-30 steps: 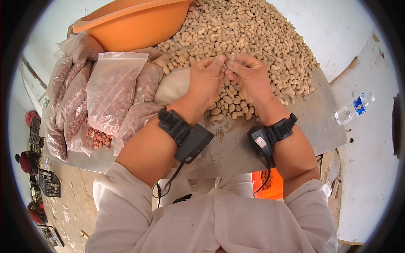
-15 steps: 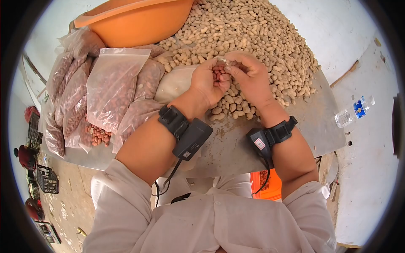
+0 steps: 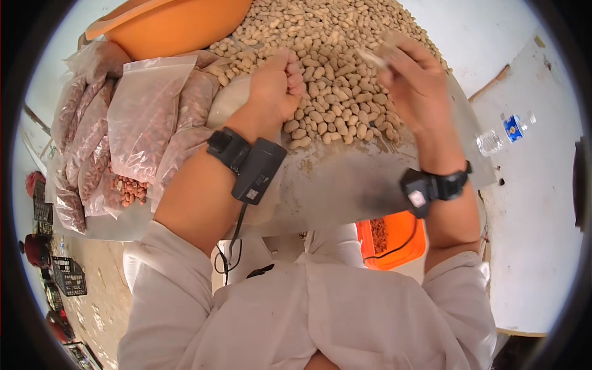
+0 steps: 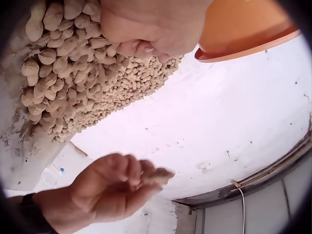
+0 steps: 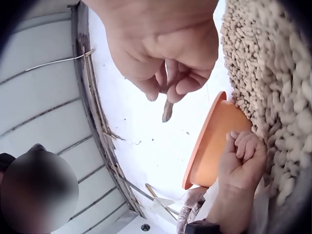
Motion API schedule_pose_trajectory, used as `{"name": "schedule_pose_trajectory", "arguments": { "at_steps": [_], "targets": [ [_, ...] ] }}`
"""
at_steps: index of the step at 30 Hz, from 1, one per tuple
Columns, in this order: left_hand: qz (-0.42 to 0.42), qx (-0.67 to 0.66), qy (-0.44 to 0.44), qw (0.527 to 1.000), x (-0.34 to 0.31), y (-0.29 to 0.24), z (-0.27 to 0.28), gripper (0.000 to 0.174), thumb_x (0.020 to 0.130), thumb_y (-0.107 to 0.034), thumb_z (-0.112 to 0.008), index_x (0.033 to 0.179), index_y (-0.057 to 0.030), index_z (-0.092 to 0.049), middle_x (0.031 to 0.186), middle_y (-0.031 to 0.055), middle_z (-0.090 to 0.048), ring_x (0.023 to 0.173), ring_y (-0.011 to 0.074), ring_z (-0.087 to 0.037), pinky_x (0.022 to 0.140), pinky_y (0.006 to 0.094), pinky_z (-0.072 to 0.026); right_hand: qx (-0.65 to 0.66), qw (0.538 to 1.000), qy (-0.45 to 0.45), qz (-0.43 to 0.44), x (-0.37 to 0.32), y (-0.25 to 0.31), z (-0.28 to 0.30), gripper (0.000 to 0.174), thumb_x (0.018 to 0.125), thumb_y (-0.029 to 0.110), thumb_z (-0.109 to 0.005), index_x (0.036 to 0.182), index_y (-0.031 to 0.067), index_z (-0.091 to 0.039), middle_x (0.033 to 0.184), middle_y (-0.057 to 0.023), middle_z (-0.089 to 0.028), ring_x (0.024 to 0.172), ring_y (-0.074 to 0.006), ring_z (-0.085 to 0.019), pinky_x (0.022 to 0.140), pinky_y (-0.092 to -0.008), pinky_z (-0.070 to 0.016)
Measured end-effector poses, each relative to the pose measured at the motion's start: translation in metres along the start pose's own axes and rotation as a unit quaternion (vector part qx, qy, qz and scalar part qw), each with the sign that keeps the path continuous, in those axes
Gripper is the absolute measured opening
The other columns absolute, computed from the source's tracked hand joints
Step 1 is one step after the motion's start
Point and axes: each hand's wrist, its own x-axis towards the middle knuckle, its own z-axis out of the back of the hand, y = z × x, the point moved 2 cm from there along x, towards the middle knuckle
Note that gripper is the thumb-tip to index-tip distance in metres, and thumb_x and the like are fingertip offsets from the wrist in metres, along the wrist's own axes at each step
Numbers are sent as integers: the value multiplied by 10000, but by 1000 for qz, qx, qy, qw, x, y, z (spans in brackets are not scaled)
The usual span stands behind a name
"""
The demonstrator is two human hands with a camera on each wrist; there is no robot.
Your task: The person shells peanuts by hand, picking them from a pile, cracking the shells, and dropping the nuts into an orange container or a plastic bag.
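Observation:
My left hand (image 3: 276, 86) is curled into a fist at the left edge of the heap of unshelled peanuts (image 3: 345, 92). Its fingers hide the red peanut kernels that showed in its palm half a second ago. Held up over the right part of the heap, my right hand (image 3: 418, 83) pinches a peanut shell (image 5: 167, 111) between thumb and fingers. That shell juts out past the fingertips in both wrist views. The two hands are well apart.
Clear plastic bags of red kernels (image 3: 145, 117) lie on the left of the metal table (image 3: 333, 185), with loose kernels (image 3: 131, 192) beside them. Behind stands an orange basin (image 3: 166, 28). A water bottle (image 3: 509, 131) is at far right. An orange tub (image 3: 398, 240) sits below the table edge.
The hands were together over the heap. The left palm showed kernels, then its fingers closed over them. My right hand has moved away to the right with the shell.

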Motion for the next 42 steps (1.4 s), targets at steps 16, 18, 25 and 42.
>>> {"name": "schedule_pose_trajectory", "arguments": {
  "at_steps": [16,18,25,42],
  "targets": [
    [1,-53,31,998,-2,1,1,369,924,-347,-448,711,-45,-462,602,10,-383,507,111,-340,433,218,-249,-647,632,87,-418,-237,79,156,187,674,11,-678,853,-23,-636,766,-50,-595,712,-116,-574,621,-232,-454],
    [2,-58,-7,998,-5,-1,-1,377,922,-337,-437,723,-21,-488,631,42,-433,519,121,-368,435,219,-266,-546,679,63,-486,-215,86,140,196,695,12,-670,886,-9,-631,784,-50,-598,723,-115,-562,638,-232,-446],
    [31,-62,-34,997,3,1,3,293,908,-249,-476,755,-1,-509,698,82,-481,535,124,-393,424,220,-294,-485,823,150,-254,-87,84,56,146,795,41,-599,926,-23,-595,793,-45,-584,733,-93,-530,649,-234,-442],
    [-11,-46,-14,999,-1,2,1,162,904,-199,-520,846,-48,-512,644,-7,-436,531,84,-368,443,203,-284,-811,545,186,-104,79,-64,97,272,749,50,-534,1015,39,-590,948,-165,-614,901,-319,-579,794,-381,-462]
  ]
}}
